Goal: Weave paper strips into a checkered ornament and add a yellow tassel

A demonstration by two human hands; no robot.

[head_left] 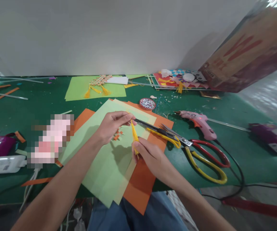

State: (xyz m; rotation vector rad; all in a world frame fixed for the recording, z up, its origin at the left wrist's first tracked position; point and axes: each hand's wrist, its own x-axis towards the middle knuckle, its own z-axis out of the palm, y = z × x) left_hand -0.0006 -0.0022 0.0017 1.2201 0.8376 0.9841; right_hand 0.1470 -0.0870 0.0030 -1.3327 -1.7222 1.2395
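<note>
Soft, even light falls from overhead, bright on the plain white wall (104,35). The hands cast faint shadows onto the pale green paper sheets (104,173). Wide-angle bending curves the green counter (237,109) edges; a pixelated patch sits at left.

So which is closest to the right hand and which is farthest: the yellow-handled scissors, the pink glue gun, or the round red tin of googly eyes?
From the right hand:
1. Yellow-handled scissors, just to its right on the green mat.
2. Round red tin of googly eyes, straight behind it.
3. Pink glue gun, farther right, past the scissors.
</note>
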